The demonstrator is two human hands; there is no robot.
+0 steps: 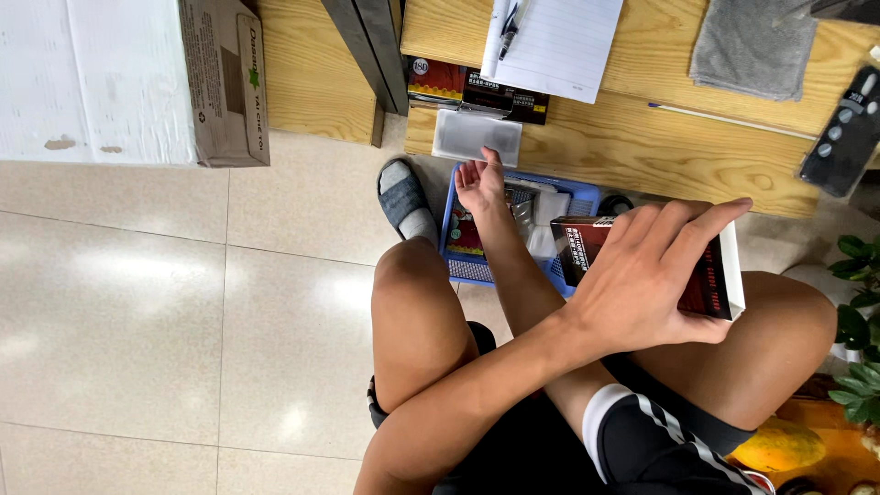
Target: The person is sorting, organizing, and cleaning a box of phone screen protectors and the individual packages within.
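**Crossed arms over a floor basket: where the grip and the reach may fail**

The person sits with both arms crossed above the knees. The left hand (pixel 653 280), right of centre, is clamped over a dark red and black box (pixel 579 246), fingers spread across its top face and thumb tucked under the near edge; the box hangs in the air above the right knee, just beside the blue basket (pixel 449 229) on the floor. The right hand (pixel 480 183), upper centre, is open with fingers loosely apart and holds nothing, poised over the basket's far end below a clear plastic packet (pixel 477 137) that overhangs the edge of the table (pixel 623 147).

Likely hazards, as judgement: the box is held from above by a flat, wide grasp, so a slackened thumb could let it tip out and drop onto the basket's contents or the tiles. The crossed forearms touch, so a movement of one arm may jog the other. The raised right hand sits near the overhanging packet and could knock it off the table. The basket is crowded; its contents cannot be told apart.
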